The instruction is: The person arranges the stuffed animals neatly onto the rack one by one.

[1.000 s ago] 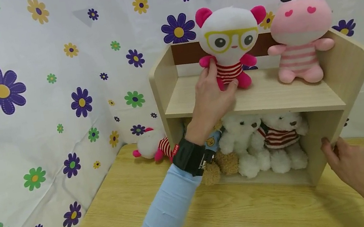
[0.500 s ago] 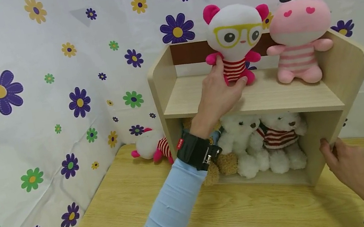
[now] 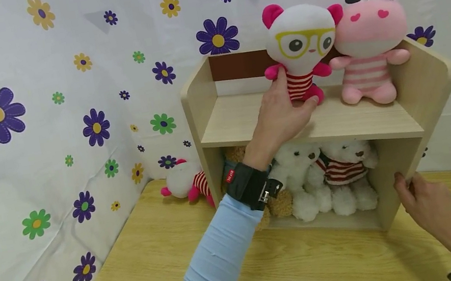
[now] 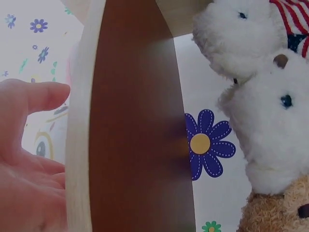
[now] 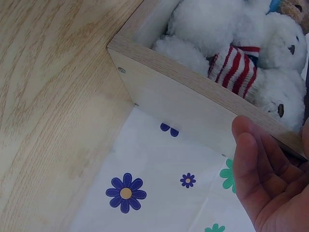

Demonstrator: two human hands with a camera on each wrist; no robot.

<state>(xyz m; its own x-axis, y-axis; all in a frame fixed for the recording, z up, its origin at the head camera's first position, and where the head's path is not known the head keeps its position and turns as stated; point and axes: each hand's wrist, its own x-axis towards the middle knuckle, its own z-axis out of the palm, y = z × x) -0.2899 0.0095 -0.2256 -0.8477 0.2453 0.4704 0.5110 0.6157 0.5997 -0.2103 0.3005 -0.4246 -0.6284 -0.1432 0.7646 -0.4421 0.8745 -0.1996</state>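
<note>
On the upper board of a small wooden shelf (image 3: 232,117), a white-and-pink plush panda (image 3: 301,26) with yellow glasses sits upright. My left hand (image 3: 280,119) grips its lower body, thumb at the front by the legs and fingers at its side. Right beside it sits a pink plush hippo (image 3: 368,69) in a striped outfit, its head partly overlapped by the panda's ear. My right hand (image 3: 431,208) holds the front edge of the shelf's right side panel; in the right wrist view its fingers (image 5: 248,154) lie along the panel's outer side.
White teddy bears (image 3: 301,177), one in a striped sweater, and brown plush partly behind my left wrist fill the lower compartment. Another pink-and-white plush (image 3: 183,180) lies on the wooden table (image 3: 139,269) left of the shelf. A flower-printed cloth (image 3: 44,156) hangs behind.
My left hand has moved the panda rightward along the upper board, up against the hippo in the head view. The right hand stays at the side panel.
</note>
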